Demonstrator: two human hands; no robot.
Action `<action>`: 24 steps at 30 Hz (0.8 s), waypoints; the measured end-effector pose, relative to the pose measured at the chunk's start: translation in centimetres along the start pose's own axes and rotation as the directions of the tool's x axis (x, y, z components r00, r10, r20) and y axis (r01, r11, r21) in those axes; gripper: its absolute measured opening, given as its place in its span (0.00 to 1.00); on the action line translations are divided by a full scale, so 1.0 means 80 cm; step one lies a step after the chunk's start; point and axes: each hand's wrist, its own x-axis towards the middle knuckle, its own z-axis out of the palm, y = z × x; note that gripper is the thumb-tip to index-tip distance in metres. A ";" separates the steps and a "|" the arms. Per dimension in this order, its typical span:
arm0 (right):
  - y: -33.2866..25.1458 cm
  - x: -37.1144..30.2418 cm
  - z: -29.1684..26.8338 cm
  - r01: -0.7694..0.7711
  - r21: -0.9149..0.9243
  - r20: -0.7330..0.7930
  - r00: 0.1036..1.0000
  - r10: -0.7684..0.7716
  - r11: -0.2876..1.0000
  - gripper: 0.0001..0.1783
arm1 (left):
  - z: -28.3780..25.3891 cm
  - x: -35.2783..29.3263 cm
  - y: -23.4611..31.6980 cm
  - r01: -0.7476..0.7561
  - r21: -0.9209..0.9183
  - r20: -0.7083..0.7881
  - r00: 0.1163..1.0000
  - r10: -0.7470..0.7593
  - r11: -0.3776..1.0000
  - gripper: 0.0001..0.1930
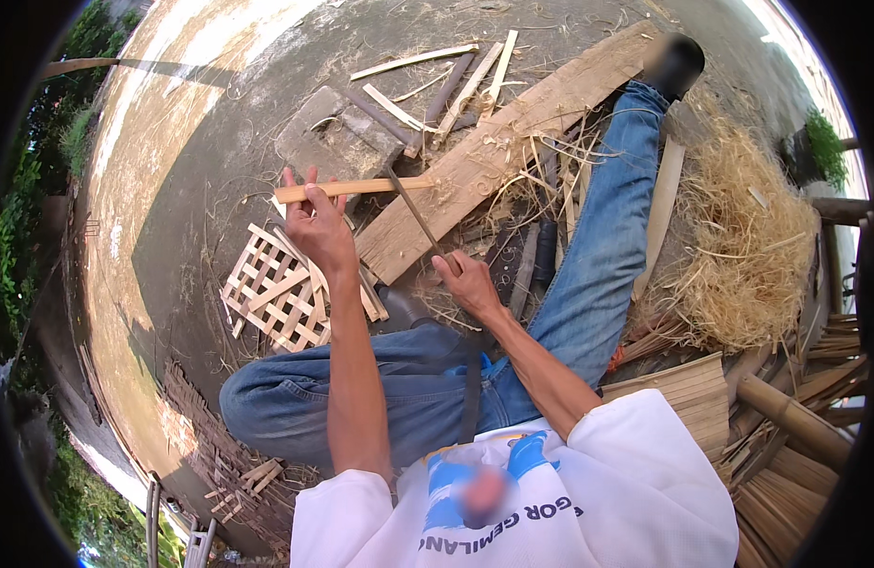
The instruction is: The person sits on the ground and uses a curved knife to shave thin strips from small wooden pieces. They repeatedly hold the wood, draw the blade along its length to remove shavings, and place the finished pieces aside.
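My left hand [320, 227] holds a flat, pale bamboo strip [375, 186] between thumb and fingers, some fingertips showing beyond it. The strip lies roughly level, its right end over a long wooden plank [512, 142]. My right hand [470, 287] is closed around a knife; its narrow dark blade [416, 210] slants up to the left and crosses the strip near its right end. The knife's handle is mostly hidden by the hand. Curled shavings [498, 170] lie on the plank. Beyond the strip sits a rough stone block [333, 133].
A woven bamboo lattice [276, 289] lies left of the plank. Cut strips [413, 62] are scattered at the far side. My outstretched leg [602, 199] lies right of the plank, with a big shavings heap [749, 237] beyond. Bamboo poles [796, 421] stand at lower right.
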 end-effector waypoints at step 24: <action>0.009 0.010 0.004 -0.030 -0.087 -0.047 0.999 0.026 0.996 0.32 | -0.004 0.016 -0.006 0.007 -0.020 0.070 0.998 -0.006 1.000 0.23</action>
